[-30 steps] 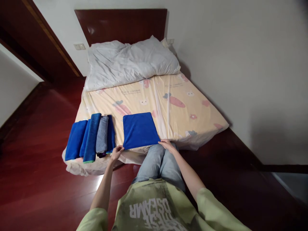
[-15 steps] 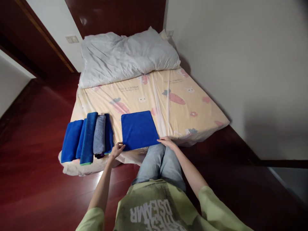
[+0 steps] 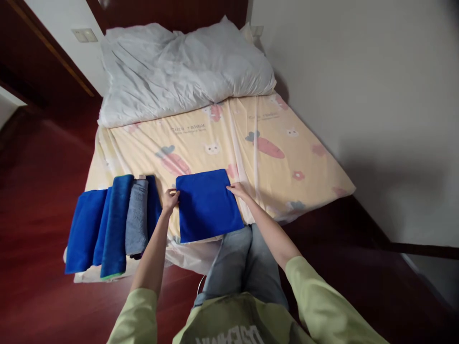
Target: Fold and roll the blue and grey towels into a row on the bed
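A flat blue towel [image 3: 208,205] lies at the near edge of the bed, smooth and roughly square. My left hand [image 3: 170,200] is at its left edge, above the middle, fingertips closed on the cloth. Across from it, my right hand [image 3: 237,190] has its fingers closed at the right edge, near the far corner. To the left is a row of folded or rolled towels: a bright blue one [image 3: 85,229], a darker blue roll with a green edge [image 3: 116,224], a grey one [image 3: 136,217] and a dark blue one [image 3: 153,200].
The bed [image 3: 308,184] has a yellow sheet printed with carrots and rabbits. A large pale pillow or quilt [image 3: 186,71] lies at its head. A white wall [image 3: 340,95] stands on the right, and dark red floor [image 3: 39,191] runs along the left.
Both hands have moved from the towel's near corners up along its sides toward the far edge. The camera view has shifted closer to the bed.
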A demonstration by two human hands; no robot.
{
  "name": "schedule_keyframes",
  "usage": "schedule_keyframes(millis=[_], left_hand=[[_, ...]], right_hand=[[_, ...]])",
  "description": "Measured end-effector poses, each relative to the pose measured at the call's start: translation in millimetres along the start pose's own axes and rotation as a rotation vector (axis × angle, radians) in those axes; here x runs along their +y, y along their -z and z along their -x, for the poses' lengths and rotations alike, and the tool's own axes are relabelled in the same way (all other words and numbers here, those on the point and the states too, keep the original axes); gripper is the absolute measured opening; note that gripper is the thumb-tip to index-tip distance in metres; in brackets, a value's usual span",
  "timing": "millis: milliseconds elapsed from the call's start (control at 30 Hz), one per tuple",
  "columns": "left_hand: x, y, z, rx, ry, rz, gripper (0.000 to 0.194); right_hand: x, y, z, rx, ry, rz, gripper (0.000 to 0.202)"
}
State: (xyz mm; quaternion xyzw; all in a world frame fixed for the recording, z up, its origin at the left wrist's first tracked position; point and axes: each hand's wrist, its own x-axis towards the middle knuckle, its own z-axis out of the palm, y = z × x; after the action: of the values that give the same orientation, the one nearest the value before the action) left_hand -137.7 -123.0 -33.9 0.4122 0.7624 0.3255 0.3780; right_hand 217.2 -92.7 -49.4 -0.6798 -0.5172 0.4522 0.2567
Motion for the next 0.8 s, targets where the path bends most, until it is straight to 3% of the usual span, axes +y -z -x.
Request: schedule_keyframes(millis=[100,233,333,600,700,800], left_hand=[[9.7,-5.7,-27.6,0.049,0.027,-0.076,0.041],[20.2,-10.2,-58.1,0.069,-0.109,-0.189,0.037],[28.7,-11.7,-77.2,0.052,-0.198,-0.26,0.034],[49.7,-4.9,-109.3,-0.21,-0.338,-0.58,0.023],[56.9,-1.2,-114.7,-0.17,-0.352,-0.578,0.018],[62.7,-5.3,-106.4,-0.004,-0.399,-0.481,0.023]], right_hand=[[-6.9,-5.8,-38.0,0.09,0.077,0.112,0.024],[-19.5,-11.2,-75.7,0.223,0.192,0.266,0.015],[-28.8,-13.9,-94.0,0.238,0.229,0.297,0.015],[-40.1,-6.5,-109.5,0.118,0.094,0.082,0.016],[-50.0,0.0,-113.2,0.196,0.118,0.111,0.019],[-64.3,-2.2,-109.9,0.268,0.209,0.191,0.026]])
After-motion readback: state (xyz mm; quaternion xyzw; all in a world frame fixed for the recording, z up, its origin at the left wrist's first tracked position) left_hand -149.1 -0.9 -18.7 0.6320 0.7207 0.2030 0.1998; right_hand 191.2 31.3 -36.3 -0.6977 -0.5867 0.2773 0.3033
